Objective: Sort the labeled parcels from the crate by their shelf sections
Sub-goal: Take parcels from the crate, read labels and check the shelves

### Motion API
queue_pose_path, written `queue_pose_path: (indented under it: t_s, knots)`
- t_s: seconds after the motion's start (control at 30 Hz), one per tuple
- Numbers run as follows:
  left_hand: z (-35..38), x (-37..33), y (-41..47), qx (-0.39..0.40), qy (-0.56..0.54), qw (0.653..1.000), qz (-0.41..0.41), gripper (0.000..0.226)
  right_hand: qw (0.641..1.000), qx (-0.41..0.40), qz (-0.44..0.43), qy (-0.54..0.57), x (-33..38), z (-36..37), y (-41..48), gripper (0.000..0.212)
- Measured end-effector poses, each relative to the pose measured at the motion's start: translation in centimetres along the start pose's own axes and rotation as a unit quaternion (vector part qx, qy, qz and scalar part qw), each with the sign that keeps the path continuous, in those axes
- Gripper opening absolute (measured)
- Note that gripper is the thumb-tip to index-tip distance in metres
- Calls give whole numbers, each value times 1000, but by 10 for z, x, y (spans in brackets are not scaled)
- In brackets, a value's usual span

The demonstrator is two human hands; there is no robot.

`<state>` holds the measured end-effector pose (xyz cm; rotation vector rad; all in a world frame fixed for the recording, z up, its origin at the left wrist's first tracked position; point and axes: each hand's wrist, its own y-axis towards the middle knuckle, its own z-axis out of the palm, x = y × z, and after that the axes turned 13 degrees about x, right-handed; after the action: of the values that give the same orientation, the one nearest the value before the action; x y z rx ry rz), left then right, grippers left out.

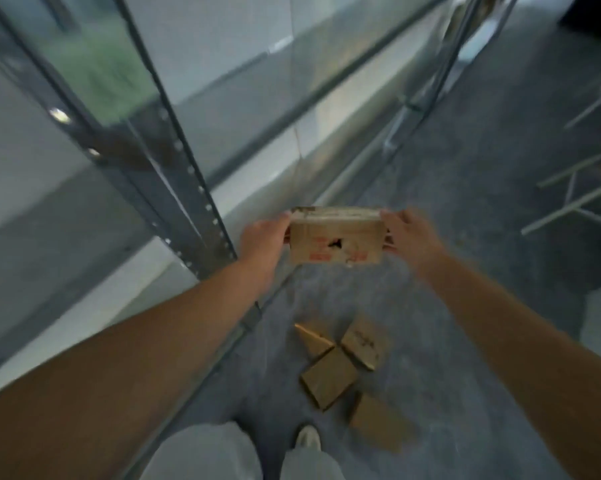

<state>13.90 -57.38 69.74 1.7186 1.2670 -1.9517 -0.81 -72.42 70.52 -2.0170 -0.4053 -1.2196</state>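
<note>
- Your shoe (307,438) and pale trouser legs (205,452) sit at the bottom edge, on the grey floor (465,341).
- Four small cardboard parcels (328,377) lie on the floor just ahead of the shoe, close together. Their labels are too blurred to read.
- Your left hand (262,237) and right hand (408,233) clamp the two ends of a held cardboard parcel (337,240), with fingers curled round each end. It is up in the air, beside the rack, with red print and a torn hole on its near face.
- The metal shelving rack (188,202) stands to your left, its perforated upright close to your left wrist.
- Loose metal struts (569,206) lie on the floor far right.
</note>
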Motion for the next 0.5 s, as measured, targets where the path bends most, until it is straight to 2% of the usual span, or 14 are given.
queue_pose_path:
  t_s: [0.1, 0.2, 0.27, 0.37, 0.5]
  knots:
    - [-40, -52, -52, -33, -16, 997, 65, 21, 998, -7, -59, 29, 64, 5, -43, 15]
    - [-81, -78, -101, -39, -33, 991, 122, 13, 991, 47, -83, 98, 108, 26, -85, 9]
    - [-108, -86, -129, -47, -16, 986, 161, 24, 982, 95, -89, 136, 128, 44, -111, 9]
    - [-152, -89, -165, -49, -9, 978, 201, 29, 975, 130, -110, 142, 146, 71, -146, 25]
    - [-201, -76, -210, -53, -51, 976, 207, 21, 972, 159, -107, 137, 159, 115, -190, 20]
